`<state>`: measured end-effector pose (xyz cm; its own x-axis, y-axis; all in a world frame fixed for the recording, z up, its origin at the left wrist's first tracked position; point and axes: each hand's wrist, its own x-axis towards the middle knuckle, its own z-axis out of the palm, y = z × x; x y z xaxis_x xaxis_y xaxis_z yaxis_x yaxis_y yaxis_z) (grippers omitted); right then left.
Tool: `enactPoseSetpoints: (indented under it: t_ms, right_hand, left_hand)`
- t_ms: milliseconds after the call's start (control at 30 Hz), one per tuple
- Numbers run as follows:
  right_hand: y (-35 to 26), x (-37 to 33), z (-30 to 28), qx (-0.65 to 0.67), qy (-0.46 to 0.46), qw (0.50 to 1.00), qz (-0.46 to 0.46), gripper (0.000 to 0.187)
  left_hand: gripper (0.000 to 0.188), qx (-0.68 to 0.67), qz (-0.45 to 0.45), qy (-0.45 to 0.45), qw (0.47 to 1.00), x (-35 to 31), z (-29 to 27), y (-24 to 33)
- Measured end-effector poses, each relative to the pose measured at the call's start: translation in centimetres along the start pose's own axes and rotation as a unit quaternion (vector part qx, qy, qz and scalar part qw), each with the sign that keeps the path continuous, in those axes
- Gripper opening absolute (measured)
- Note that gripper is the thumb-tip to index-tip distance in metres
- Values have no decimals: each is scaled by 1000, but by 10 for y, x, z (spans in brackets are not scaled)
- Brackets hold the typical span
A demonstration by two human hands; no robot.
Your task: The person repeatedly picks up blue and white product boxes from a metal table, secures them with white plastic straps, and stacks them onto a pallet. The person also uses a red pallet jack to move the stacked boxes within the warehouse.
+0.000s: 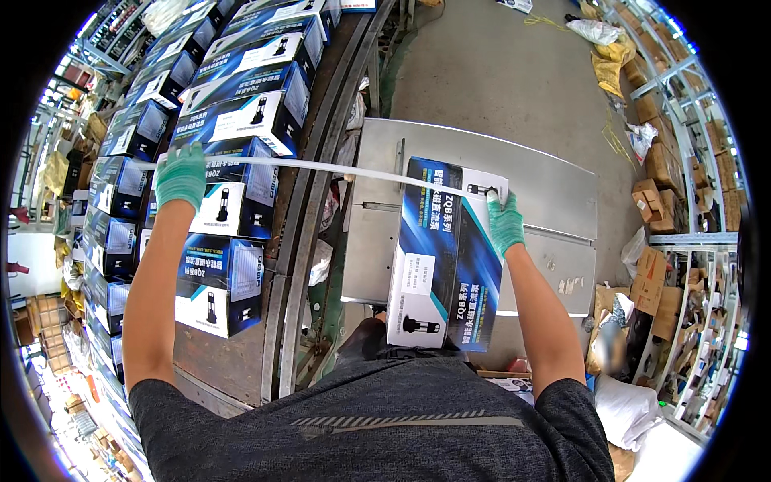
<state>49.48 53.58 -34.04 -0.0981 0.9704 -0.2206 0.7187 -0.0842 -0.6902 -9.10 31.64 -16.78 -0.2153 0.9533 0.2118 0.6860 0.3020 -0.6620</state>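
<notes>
Here, 1 strap (345,169) crosses closed box (451,255), contents hidden.

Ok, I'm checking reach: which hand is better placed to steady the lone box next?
Likely the right hand, at the lone box; the left hand is over the stacked boxes, holding the white strap.

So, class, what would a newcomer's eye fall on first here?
Probably the long pale strap, stretching from the green-gloved left hand toward the green-gloved right hand, across the far end of a blue-and-white carton before the person. Next, the rows of similar cartons crowding the picture's left side.
</notes>
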Motion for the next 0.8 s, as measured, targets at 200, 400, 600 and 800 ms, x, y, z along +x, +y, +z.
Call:
enactPoseSetpoints:
  t_ms: [200,400,600,800]
  right_hand:
    - [0,0,-3,-35,1,999,30,67]
    - [0,-1,2,-21,11,1000,18,65]
    - [7,5,6,-20,26,999,0,62]
    - [-3,-2,5,-29,38,999,2,59]
  left_hand:
    - [36,-336,-150,-218,904,19,-61,27]
    - [40,-940,-282,-186,42,0,-79,187]
    - [34,-893,-408,-178,-69,-9,-7,342]
    - [35,-859,-483,-165,22,-19,38,384]
